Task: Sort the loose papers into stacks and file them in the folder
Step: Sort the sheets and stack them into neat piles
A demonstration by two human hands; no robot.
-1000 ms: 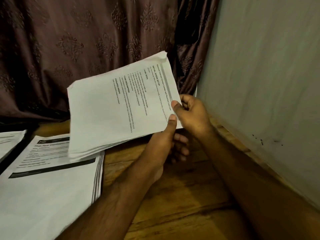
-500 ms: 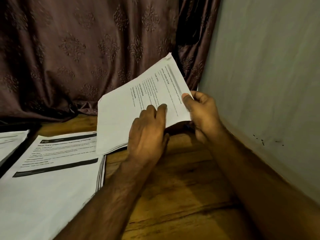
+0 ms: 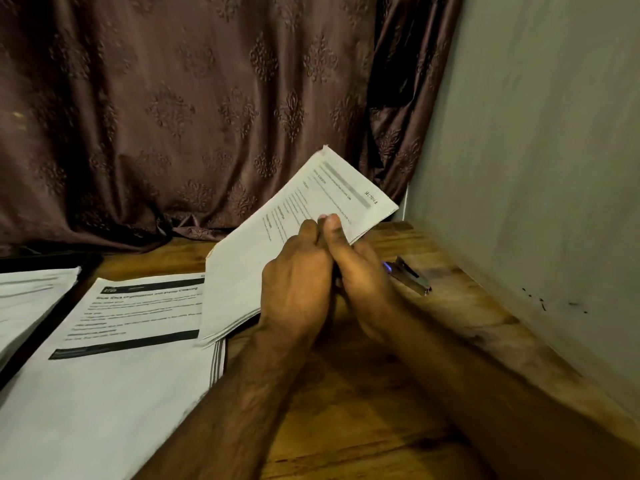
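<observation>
While both hands' grips, left hand (image 3: pixel 294 289) and right hand (image 3: pixel 360 275), are pinching its near edge, the light, floppy sheaf of papers (image 3: pixel 277 244) is sagging beyond them.

White papers (image 3: pixel 263 258) showing black print and grey bars, maroon curtain (image 3: pixel 173 109) displaying damask motifs, brown table (image 3: pixel 363 403), grey wall (image 3: pixel 536 150).
</observation>
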